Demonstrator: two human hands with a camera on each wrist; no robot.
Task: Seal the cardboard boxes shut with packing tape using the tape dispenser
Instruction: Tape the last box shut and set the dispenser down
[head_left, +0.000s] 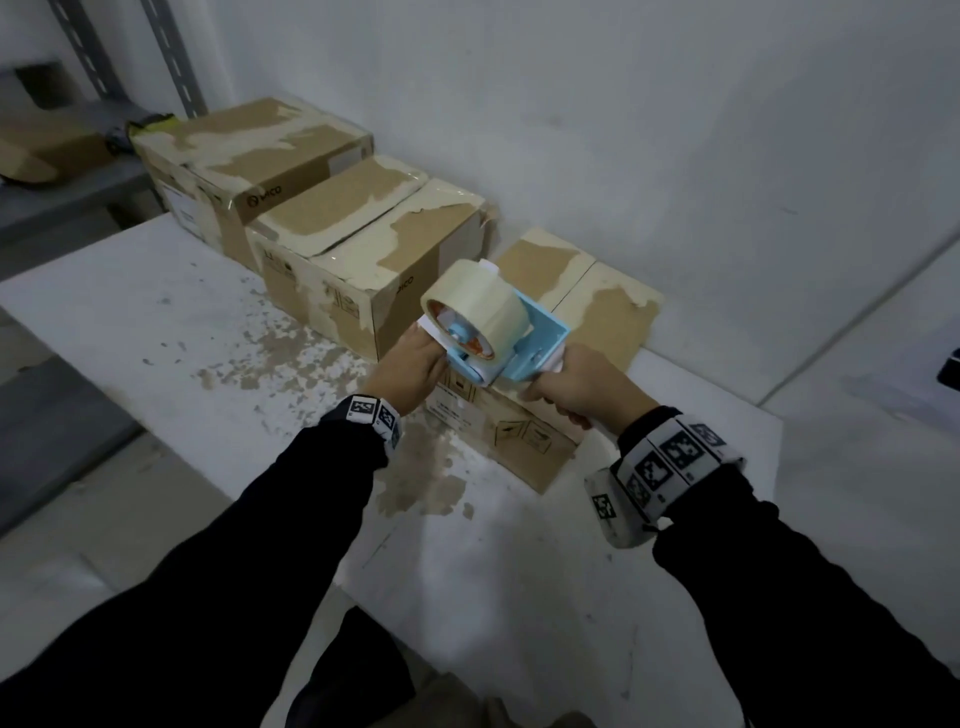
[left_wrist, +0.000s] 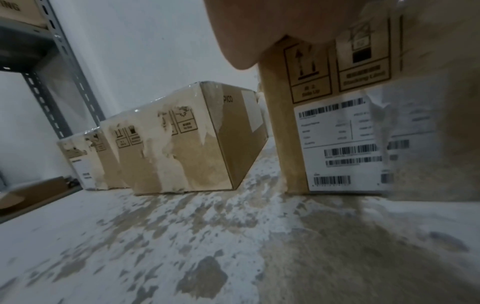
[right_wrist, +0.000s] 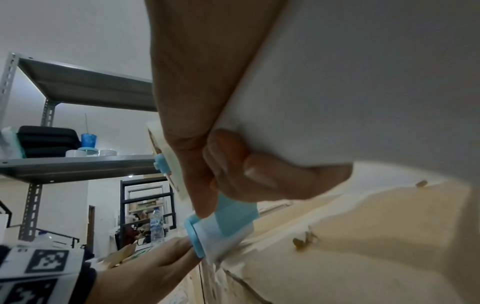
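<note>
Dispenser (head_left: 511, 338) sits over the near box (head_left: 524, 431), blue frame with a full roll (head_left: 475, 306) of clear tape on it, tilted so the roll faces up and left. I have my right hand (head_left: 582, 387) wrapped around its white handle, fingers curled tight, as the right wrist view confirms. My left hand (head_left: 413, 364) is at the dispenser's front end by the box's left edge; its fingers reach under the frame, and I cannot tell whether they are pinching tape or only touching. In the left wrist view only a blurred bit of that hand shows above the box's labelled side. The near box stands on the white table (head_left: 156, 332), close to the wall (head_left: 675, 130). Two more boxes, a middle one (head_left: 395, 260) and a far one (head_left: 249, 156), line up along the wall to the left, their tops scuffed and already taped. A grey shelf (right_wrist: 78, 164) stands beyond them.
</note>
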